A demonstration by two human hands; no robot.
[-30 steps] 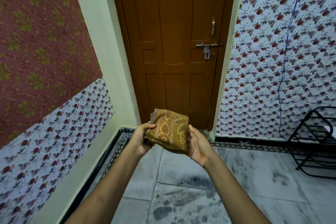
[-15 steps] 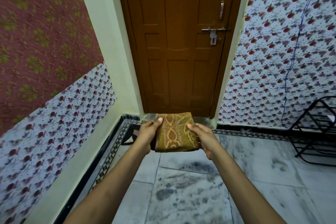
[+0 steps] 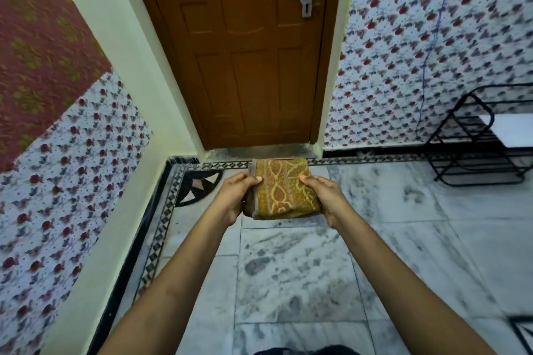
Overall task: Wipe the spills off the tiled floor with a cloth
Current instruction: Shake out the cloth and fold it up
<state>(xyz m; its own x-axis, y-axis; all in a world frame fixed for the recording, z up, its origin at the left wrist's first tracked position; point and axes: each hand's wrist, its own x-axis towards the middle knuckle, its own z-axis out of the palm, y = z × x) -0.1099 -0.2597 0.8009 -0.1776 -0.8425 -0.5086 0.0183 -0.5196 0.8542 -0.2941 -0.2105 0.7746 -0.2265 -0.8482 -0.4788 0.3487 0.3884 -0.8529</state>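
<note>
A folded mustard-yellow cloth point(image 3: 284, 189) with an orange pattern is held flat in the air in front of me, above the floor near the door. My left hand point(image 3: 235, 196) grips its left edge, thumb on top. Its right edge is held by my right hand point(image 3: 324, 196) the same way. Below lies the grey-veined marble tiled floor point(image 3: 288, 271), with dark smudges and blotches on the tiles ahead of me.
A shut brown wooden door point(image 3: 248, 46) with a bolt stands straight ahead. Patterned walls close in on the left and right. A black wire rack point(image 3: 476, 147) stands at the right wall. A black and white border strip point(image 3: 161, 222) runs along the floor edge.
The view has tilted down toward the floor. The cloth, first held upright between both hands, now lies flat and lower, still gripped on both sides.
</note>
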